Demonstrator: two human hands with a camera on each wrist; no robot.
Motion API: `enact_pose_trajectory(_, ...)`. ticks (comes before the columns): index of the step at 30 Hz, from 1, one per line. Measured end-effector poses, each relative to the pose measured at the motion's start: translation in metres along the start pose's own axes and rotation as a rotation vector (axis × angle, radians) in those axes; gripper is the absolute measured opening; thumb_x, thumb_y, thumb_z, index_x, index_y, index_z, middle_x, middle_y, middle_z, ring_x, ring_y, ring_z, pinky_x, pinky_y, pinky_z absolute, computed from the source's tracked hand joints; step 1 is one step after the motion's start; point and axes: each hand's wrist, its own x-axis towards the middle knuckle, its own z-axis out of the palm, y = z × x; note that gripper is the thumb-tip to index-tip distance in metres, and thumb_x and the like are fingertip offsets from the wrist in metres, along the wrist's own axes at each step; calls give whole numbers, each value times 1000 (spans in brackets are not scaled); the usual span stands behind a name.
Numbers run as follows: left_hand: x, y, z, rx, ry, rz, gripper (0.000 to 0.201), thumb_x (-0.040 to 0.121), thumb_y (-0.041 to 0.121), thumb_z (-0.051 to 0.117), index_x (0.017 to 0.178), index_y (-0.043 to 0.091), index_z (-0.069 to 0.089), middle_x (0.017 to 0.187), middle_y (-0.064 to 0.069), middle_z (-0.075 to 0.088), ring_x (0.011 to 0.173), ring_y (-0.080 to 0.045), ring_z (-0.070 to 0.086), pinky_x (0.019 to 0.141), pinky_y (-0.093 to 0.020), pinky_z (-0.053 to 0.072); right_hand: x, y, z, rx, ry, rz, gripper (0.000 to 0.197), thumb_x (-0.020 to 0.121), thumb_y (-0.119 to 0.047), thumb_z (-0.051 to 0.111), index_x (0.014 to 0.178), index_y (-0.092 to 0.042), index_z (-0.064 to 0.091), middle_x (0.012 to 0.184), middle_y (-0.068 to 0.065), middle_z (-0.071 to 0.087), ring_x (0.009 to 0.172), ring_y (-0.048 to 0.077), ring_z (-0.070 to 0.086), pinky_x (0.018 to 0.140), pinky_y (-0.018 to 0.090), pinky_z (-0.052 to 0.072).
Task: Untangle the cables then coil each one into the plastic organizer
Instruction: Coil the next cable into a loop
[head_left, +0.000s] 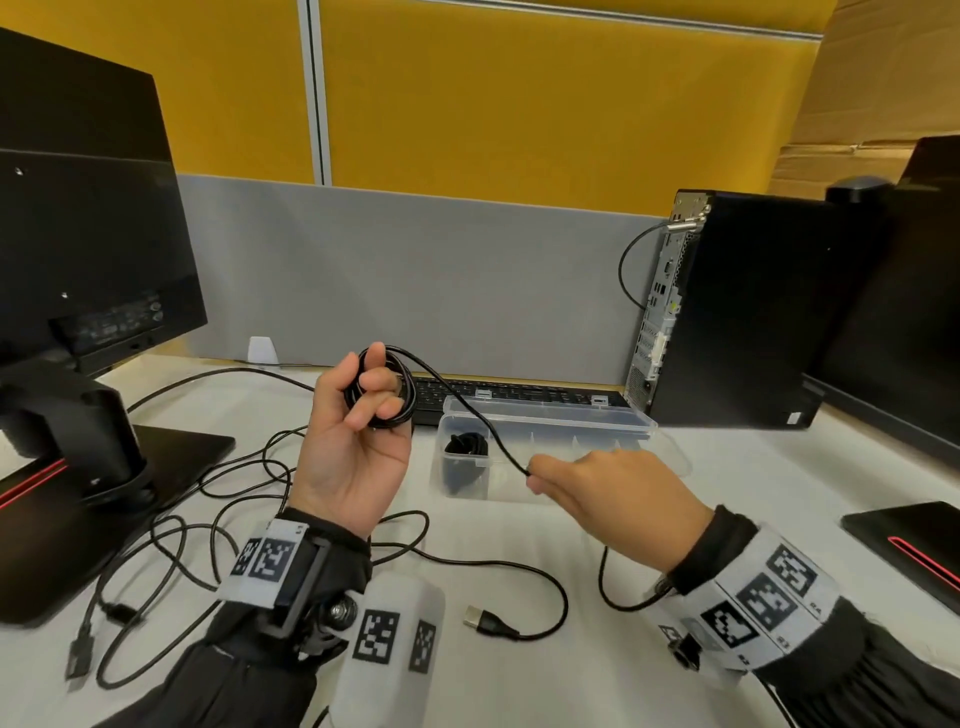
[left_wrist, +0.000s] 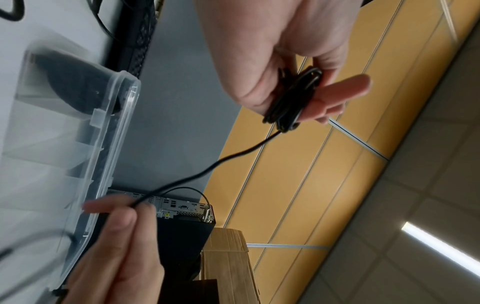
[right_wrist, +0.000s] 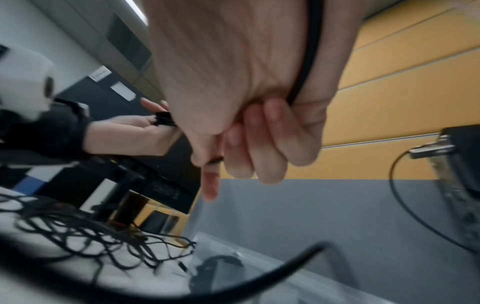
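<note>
Cable coil (head_left: 382, 387) in left hand (head_left: 348, 441), tail seemingly pinched by right hand (head_left: 613, 493)

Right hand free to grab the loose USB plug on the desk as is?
Probably not yet: the right hand is pinching the cable being coiled. The USB plug itself lies uncovered, nearby.

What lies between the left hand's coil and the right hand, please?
In the head view, a single black cable spans from the coil in the left hand to the right hand, crossing above the organizer.
</note>
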Motion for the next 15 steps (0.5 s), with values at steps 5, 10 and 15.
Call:
enact_pose_trajectory(5,1,2,-3,-66,7,30,23,61,12,70,81,1,71,62,2,61,44,-1,54,50,-11,48,3,-6,-14,2,-145,-68,35,101,-44,17,114,-25,44,58,-5,31,50,18,36,45,22,21)
enact_pose_trajectory(10,3,-3,-2,224,66,110,33,94,25,43,99,2,66,99,-11,72,95,-13,69,78,-19,55,1,-27,-17,82,-100,-269,41,98,-44,23,95,-22,57,54,-2,50,47,20,54,41,19,25)
enact_pose_trajectory(15,4,-10,-9,895,41,-15,57,91,51,27,106,9,63,101,-8,73,109,-14,62,92,-23,46,3,-28,-49,157,239,-331,36,95,-45,33,82,-27,62,47,-6,52,37,15,47,34,22,31)
